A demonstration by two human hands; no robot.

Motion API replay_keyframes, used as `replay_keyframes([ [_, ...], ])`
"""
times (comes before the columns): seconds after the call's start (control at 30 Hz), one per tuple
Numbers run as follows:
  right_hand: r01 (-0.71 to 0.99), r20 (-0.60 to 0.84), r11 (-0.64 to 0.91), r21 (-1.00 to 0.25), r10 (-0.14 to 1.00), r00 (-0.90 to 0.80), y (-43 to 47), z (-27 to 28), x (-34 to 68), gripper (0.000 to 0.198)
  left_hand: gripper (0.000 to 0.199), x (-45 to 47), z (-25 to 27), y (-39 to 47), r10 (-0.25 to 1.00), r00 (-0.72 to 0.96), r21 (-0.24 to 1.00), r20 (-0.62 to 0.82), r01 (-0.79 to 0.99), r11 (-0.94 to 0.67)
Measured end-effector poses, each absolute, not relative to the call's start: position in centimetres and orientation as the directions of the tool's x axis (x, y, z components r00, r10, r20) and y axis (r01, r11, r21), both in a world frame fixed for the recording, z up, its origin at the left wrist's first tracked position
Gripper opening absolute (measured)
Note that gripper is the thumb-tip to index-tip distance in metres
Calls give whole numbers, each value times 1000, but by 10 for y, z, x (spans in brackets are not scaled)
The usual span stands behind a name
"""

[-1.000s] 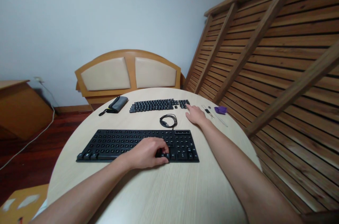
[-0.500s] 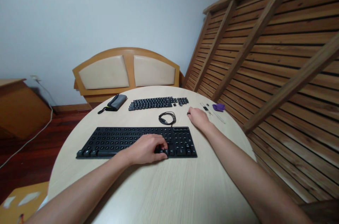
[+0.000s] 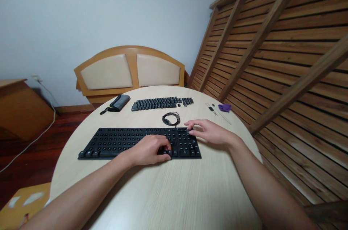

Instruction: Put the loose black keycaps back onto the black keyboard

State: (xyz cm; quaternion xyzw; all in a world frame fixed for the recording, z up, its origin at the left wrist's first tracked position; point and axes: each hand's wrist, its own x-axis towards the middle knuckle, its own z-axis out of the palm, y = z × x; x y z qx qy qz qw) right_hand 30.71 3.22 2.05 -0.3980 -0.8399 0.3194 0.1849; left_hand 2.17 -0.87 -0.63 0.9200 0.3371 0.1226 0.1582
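A black keyboard (image 3: 114, 143) lies flat on the round table, most of its key positions bare of caps and a few caps in place along its front row and at the right end. My left hand (image 3: 149, 149) rests on it, fingers curled down near the arrow keys and thumb at the front edge, gripping it. Above the number block hovers my right hand (image 3: 208, 132), pinching a small black keycap (image 3: 189, 130) between thumb and fingers. Loose keycaps (image 3: 154, 103) lie in rows behind the keyboard. The left fingertips are partly hidden.
Behind the keyboard lies a coiled cable (image 3: 171, 119). A grey pouch (image 3: 120, 102) sits back left. A keycap puller (image 3: 211, 109), a thin white stick (image 3: 223, 115) and a purple cloth (image 3: 224, 107) are at the right. A slatted wooden panel (image 3: 285, 59) leans beside the table.
My right hand has moved from the table behind the keyboard toward me, over the number block, carrying the keycap. My left hand stays in place on the keyboard.
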Motion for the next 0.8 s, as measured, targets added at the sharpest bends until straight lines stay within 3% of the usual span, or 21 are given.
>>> replay_keyframes([
  [0.17, 524, -40, 529, -667, 677, -735, 24, 24, 298, 14, 16, 21, -4, -10, 641, 758, 363, 122, 567, -739],
  [0.8, 568, -44, 541, -620, 699, -714, 23, 15, 291, 6, 16, 20, -5, -10, 630, 764, 372, 142, 549, -749],
])
